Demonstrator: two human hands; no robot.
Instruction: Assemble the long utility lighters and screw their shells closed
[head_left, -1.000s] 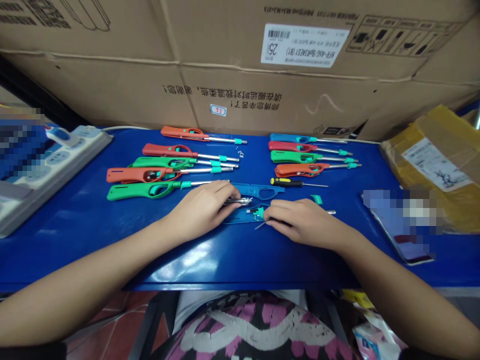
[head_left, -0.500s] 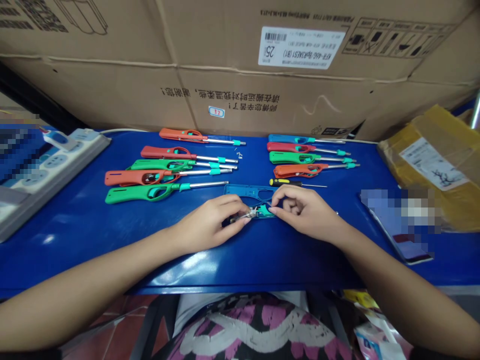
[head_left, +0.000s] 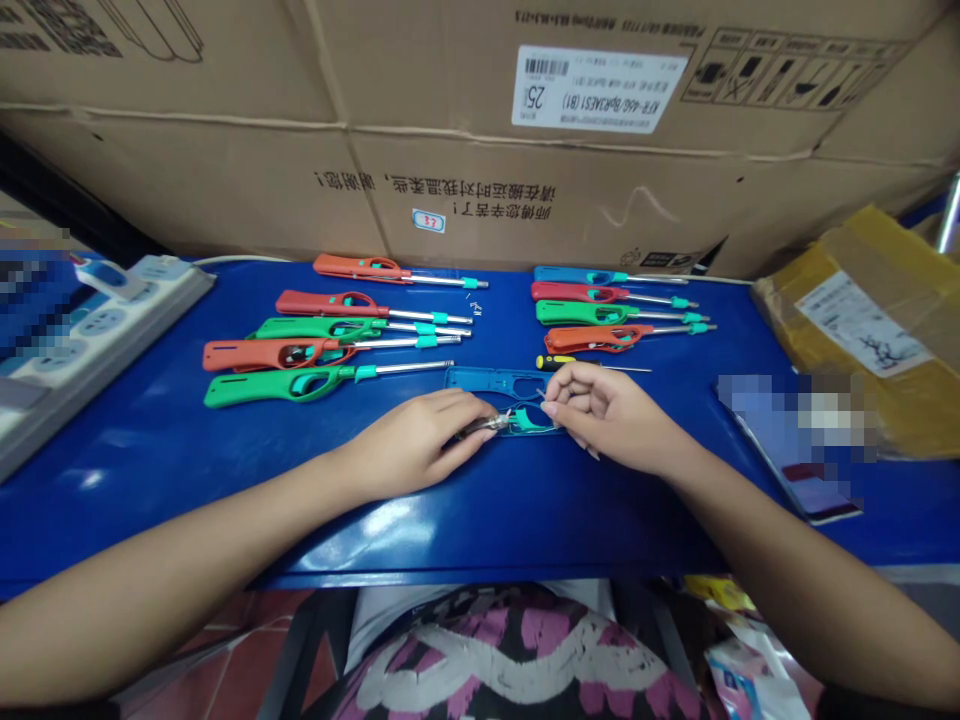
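My left hand lies on the blue table, fingers closed round a small metal part of an opened lighter. My right hand is curled, its fingertips pinched at the teal trigger piece that sits in a blue lighter half-shell. A yellow-handled screwdriver lies just behind my right hand. Left of centre lie several long orange and green lighters; several more lighters are lined up at the back right.
A big cardboard box closes off the back of the table. A white power strip sits at the left. A yellow padded parcel and a blurred flat thing lie at the right. Tiny loose screws rest near the back lighters.
Both hands lifted off the flat shell and came together over the teal trigger piece; my right hand curled into a pinch and moved up toward the screwdriver. The lighters stayed put.
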